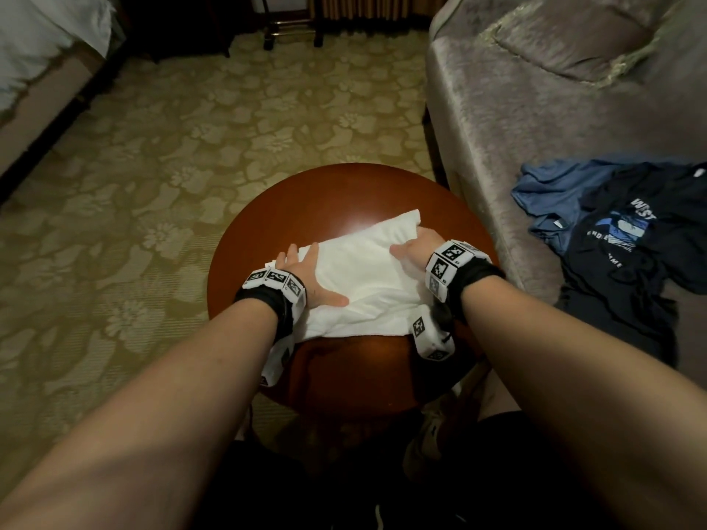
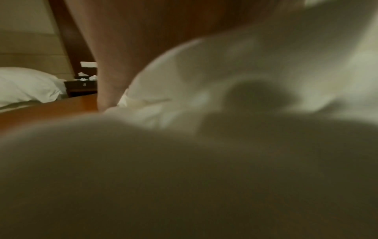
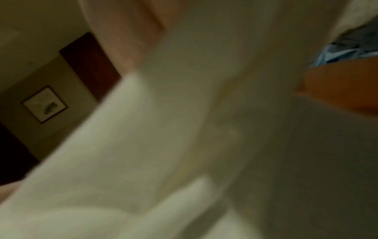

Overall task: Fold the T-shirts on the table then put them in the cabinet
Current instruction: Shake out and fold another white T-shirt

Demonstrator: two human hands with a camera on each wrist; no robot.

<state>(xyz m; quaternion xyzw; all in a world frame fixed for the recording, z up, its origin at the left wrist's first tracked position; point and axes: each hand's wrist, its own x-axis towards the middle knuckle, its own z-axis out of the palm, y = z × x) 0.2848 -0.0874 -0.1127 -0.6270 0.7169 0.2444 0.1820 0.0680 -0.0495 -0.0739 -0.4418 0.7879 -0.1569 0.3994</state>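
A white T-shirt (image 1: 363,269) lies partly folded on the round red-brown table (image 1: 344,193). My left hand (image 1: 306,269) presses flat on its left side, fingers straight and thumb spread toward the middle. My right hand (image 1: 415,246) is on the shirt's right side, thumb on top, with its fingers tucked under a raised fold. The left wrist view is filled by blurred white T-shirt cloth (image 2: 225,64) beside the table top (image 2: 51,110). In the right wrist view the white T-shirt cloth (image 3: 163,129) rises in front of my right palm.
A dark printed T-shirt (image 1: 631,242) and a blue one (image 1: 551,193) lie crumpled on the grey sofa (image 1: 516,89) to the right of the table. A bed (image 1: 38,51) stands at the far left, across patterned carpet (image 1: 191,147). No cabinet is in view.
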